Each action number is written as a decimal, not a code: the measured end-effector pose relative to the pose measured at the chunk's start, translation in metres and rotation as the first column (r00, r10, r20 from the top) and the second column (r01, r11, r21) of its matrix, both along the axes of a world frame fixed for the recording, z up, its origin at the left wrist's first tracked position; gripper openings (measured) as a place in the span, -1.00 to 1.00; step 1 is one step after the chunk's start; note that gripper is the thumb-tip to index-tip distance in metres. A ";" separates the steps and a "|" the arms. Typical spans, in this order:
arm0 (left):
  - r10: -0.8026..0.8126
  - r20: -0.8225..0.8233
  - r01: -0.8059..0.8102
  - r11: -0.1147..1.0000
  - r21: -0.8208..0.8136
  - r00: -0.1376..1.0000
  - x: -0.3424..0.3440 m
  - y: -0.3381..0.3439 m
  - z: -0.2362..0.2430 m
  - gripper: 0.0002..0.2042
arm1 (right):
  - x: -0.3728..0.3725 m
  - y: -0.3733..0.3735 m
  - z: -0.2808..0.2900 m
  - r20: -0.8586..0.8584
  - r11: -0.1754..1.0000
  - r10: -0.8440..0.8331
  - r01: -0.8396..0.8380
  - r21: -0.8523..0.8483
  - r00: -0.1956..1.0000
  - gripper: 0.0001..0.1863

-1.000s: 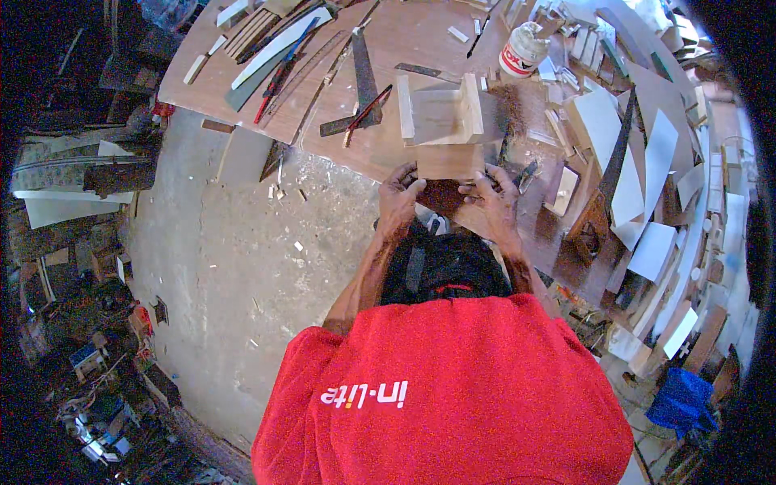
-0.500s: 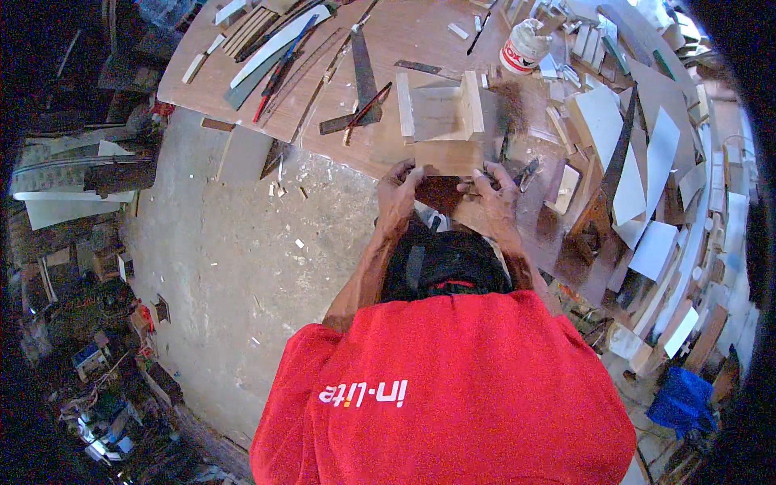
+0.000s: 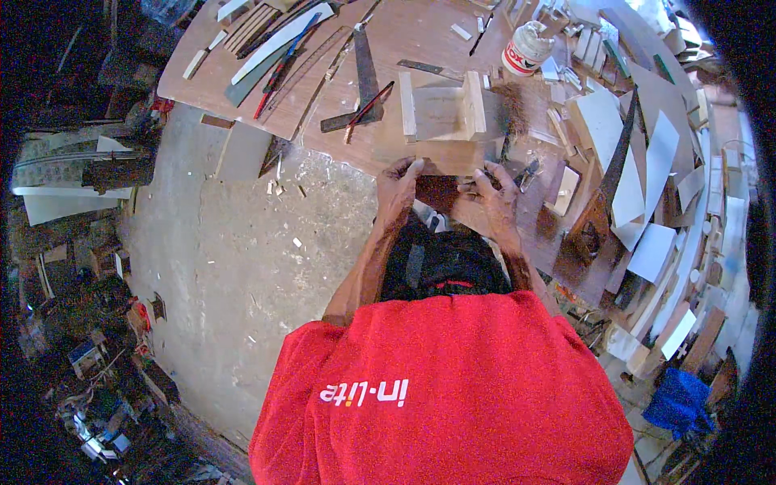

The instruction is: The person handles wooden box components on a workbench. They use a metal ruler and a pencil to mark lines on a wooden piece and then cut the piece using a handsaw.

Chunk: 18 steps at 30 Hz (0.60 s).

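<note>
So the person in the red shirt [image 3: 444,364] had a U-shaped wooden frame [image 3: 474,105] up on the workbench [image 3: 412,32], with a flat board [image 3: 449,158] right by the frame's near side. Left hand [image 3: 396,187] looked to be pinching the board's left near corner, thumb and fingers together. Right hand [image 3: 495,198] was at the other near corner, fingers bent, but there was no telling if it gripped or just touched. A metal square [image 3: 366,69] and thin red tool [image 3: 372,106] lay left of the frame, a white tub [image 3: 524,52] stood beyond it to the right, and a handsaw [image 3: 598,212] was well off to its right.
</note>
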<state>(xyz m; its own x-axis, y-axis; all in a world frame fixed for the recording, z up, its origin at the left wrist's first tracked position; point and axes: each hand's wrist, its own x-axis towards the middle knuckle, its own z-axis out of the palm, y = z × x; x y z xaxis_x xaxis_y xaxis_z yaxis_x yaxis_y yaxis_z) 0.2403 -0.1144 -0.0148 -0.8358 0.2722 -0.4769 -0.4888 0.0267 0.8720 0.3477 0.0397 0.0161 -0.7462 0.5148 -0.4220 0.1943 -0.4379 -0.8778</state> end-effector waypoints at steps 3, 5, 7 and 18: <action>-0.015 -0.009 0.016 1.000 0.017 1.000 0.002 0.002 0.012 -0.80 | 0.004 0.005 -0.007 0.041 0.989 0.042 -0.047 0.144 0.998 -0.73; 0.012 -0.061 -0.012 1.000 0.005 0.998 0.004 0.003 0.018 -0.80 | 0.007 0.010 -0.021 0.082 0.956 0.079 -0.099 0.276 0.993 -0.72; 0.010 -0.041 -0.009 1.000 0.024 0.999 0.006 0.006 0.026 -0.80 | 0.010 0.016 -0.035 0.096 0.918 0.074 -0.105 0.383 0.993 -0.71; 0.036 -0.008 -0.035 0.997 0.070 0.999 0.005 0.002 0.018 -0.82 | -0.051 0.014 0.120 -0.143 0.442 0.078 0.095 0.892 0.987 -0.86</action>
